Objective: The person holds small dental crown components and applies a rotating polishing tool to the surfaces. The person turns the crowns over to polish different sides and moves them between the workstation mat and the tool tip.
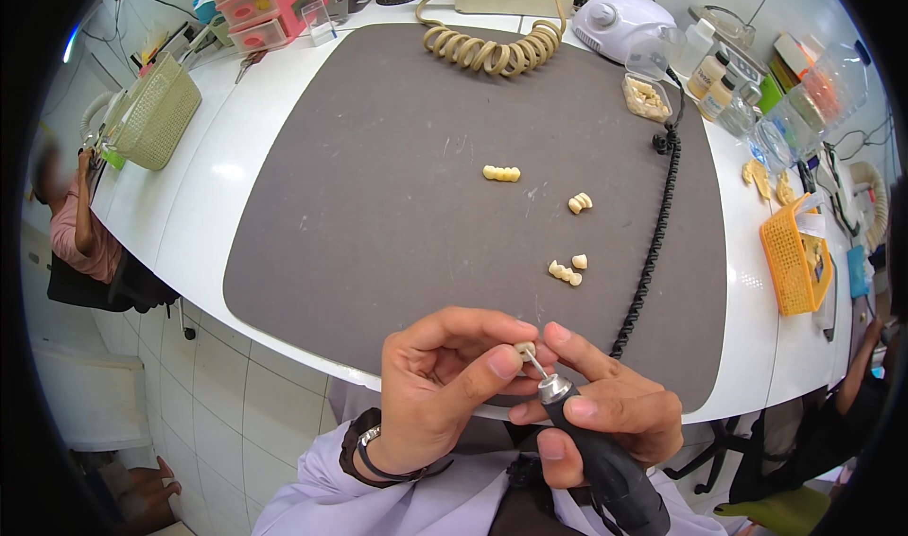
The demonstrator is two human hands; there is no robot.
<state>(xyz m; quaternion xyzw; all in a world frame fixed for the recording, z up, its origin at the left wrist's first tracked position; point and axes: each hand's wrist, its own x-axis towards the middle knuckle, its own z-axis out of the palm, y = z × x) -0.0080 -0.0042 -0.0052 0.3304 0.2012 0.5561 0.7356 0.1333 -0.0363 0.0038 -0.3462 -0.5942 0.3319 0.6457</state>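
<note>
Between the thumb and fingers of my left hand (pixel 454 375) is a small cream dental crown (pixel 525 350). My right hand (pixel 615 394) is wrapped round a black rotary handpiece (pixel 610 460) with a silver nose. Its thin metal bit reaches up to the crown and seems to touch it or enter its underside. Both hands meet over the near edge of a grey mat (pixel 378 196). Beyond them on the mat lie a dental bridge (pixel 566 272), a single crown (pixel 580 262), another small bridge (pixel 580 203) and a longer bridge (pixel 501 173).
A black coiled cord (pixel 657 233) runs down the mat's right side. At the back are a beige coiled hose (pixel 497 52), a white control unit (pixel 624 25) and a clear box of tooth pieces (pixel 647 97). An orange basket (pixel 794 257) stands right, a green basket (pixel 156 111) left. Other people sit at both sides.
</note>
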